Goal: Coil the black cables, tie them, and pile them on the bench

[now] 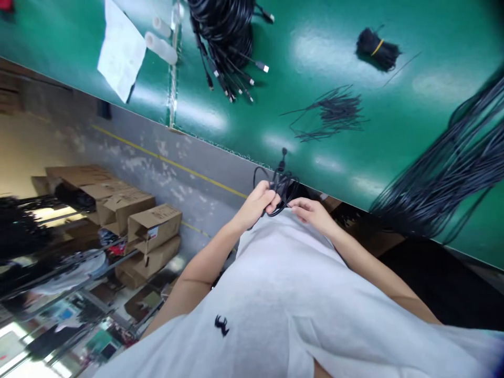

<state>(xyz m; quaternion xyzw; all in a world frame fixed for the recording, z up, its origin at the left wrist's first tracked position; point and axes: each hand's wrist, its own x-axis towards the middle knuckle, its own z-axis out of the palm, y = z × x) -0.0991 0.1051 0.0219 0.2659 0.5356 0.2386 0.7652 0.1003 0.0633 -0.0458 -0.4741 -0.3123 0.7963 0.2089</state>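
Observation:
My left hand (263,200) is closed around a coiled black cable (284,185) in front of my body, at the near edge of the green table. Loops of the cable spread above my fingers, and one connector end rests over the table edge. My right hand (309,212) is pinched at the right side of the coil; what lies between its fingertips is thin and dark, too small to name surely. On the table beyond lies a loose pile of short black ties (338,113). A bundle of similar ties (378,50) is held by a yellow band.
A heap of coiled black cables with connectors (228,37) lies at the far side of the green table (413,131). Long black cables (452,168) hang over its right edge. A paper sheet (122,52) and white rolls (160,47) lie left. Cardboard boxes (155,226) stand on the floor.

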